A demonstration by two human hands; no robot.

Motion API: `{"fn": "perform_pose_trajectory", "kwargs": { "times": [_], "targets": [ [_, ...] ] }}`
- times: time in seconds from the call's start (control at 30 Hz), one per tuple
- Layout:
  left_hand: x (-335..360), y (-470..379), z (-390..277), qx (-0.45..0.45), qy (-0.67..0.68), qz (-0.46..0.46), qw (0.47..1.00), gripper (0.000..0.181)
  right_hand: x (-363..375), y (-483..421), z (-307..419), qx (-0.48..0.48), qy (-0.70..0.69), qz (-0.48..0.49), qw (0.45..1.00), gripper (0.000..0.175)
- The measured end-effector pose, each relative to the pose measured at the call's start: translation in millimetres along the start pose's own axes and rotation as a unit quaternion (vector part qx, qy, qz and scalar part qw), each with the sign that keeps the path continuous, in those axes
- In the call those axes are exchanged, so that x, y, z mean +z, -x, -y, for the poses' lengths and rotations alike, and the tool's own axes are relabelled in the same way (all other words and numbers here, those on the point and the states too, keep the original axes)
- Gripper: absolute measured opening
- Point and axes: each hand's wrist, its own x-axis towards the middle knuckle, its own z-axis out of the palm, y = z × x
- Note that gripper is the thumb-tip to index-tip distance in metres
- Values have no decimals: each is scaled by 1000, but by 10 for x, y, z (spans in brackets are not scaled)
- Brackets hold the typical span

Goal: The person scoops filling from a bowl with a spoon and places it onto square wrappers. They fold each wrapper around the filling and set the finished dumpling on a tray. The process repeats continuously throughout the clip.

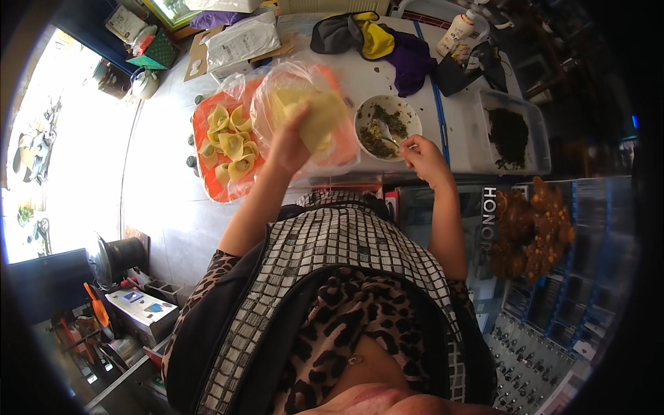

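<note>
My left hand (290, 137) holds a thin yellow dough wrapper (327, 119) above an open clear plastic bag (264, 98), in which more yellow wrappers lie. My right hand (426, 161) grips the handle of a metal spoon (386, 133). The spoon's bowl rests in a dark green and yellowish filling (393, 120) inside a white bowl (359, 136). Left of the bag, several folded, filled dumplings (231, 145) sit on an orange tray (207, 182). The bag lies over the tray's right part.
Behind the bowl lie grey, yellow and purple cloths (376, 41). A plastic bottle (456, 32) stands at the back right, near a black pouch (456, 72). A clear plastic box (539, 135) with dark contents is at the right. Wrapped packages (244, 44) lie behind the tray.
</note>
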Motion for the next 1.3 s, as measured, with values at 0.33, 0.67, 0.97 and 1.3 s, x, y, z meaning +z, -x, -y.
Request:
{"fn": "perform_pose_trajectory", "kwargs": {
  "times": [0.33,0.67,0.97,1.3],
  "targets": [
    [132,-164,404,-223,98,6,970,44,486,283,-11,-362,435,-324,758,47],
    [148,-93,205,-147,184,102,966,48,-20,-178,165,-192,603,-148,760,14],
    [94,-115,373,-164,-51,78,982,29,-233,-93,492,-170,451,-200,853,15],
    [311,-85,421,-159,-114,26,980,40,129,244,477,-275,258,-216,901,18]
  ]
}}
